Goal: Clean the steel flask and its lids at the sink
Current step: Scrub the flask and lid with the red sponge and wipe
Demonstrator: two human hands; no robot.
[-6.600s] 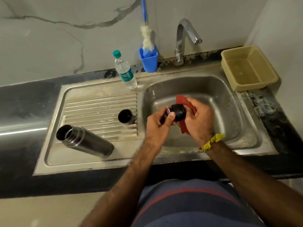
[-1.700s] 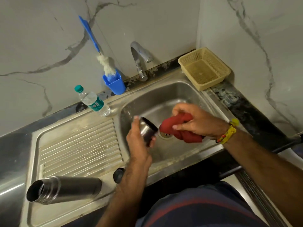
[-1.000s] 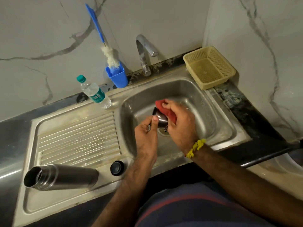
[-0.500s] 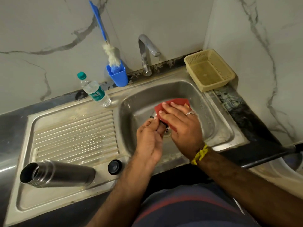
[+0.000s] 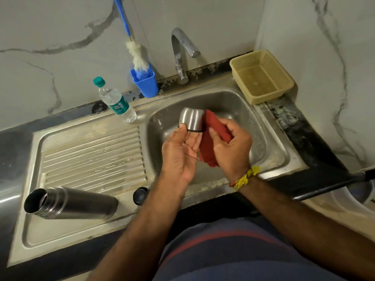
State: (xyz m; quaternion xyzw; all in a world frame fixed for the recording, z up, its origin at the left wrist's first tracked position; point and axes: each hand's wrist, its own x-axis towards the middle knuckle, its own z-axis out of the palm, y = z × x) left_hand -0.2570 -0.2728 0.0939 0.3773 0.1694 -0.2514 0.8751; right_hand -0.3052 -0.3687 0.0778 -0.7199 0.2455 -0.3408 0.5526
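I see: grey-veined marble walls (image 5: 60, 37) meeting in a corner; black stone counter (image 5: 316, 142); dim, even light.

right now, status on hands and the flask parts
Left hand holds steel cup lid; right hand grips red cloth against it. Flask and black stopper on drainboard. Nothing blocking.

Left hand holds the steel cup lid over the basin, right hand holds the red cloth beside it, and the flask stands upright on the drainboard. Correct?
Not quite. In the head view the flask lies on its side on the drainboard, its mouth open. The rest holds: left hand, steel cup lid, right hand, red cloth.
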